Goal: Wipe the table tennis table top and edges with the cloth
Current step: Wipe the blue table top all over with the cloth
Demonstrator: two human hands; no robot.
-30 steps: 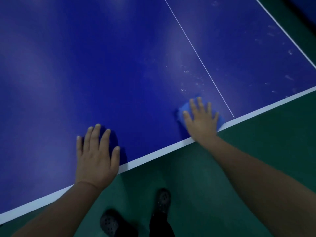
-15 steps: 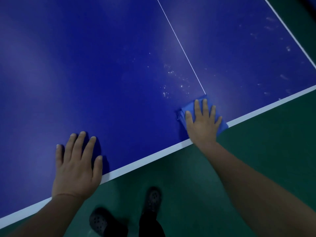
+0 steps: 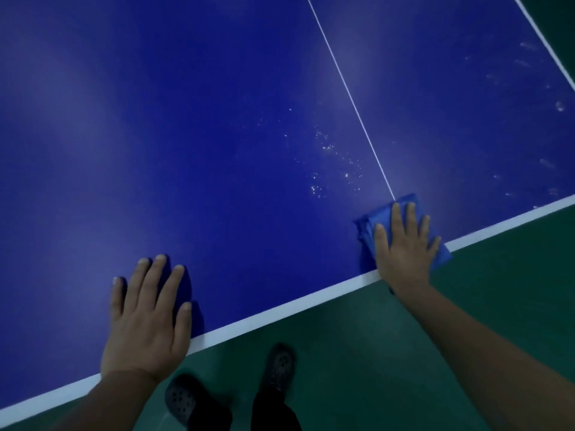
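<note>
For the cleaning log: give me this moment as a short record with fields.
surface: blue table with a white edge stripe and a thin white centre line
cloth: blue cloth, at the near edge where the centre line ends, one corner hanging past the edge
right hand: right hand flat on the cloth, fingers straight
left hand: left hand flat on the bare table by the edge
dirt: white specks left of the centre line; faint smudges on the far right
floor: green floor, dark shoes below

Both forearms are bare, with no sleeves, watch or rings showing on the left hand [image 3: 146,318] or right hand [image 3: 404,247]. Dark perforated clogs [image 3: 183,399] and black trousers [image 3: 273,412] are worn below.
</note>
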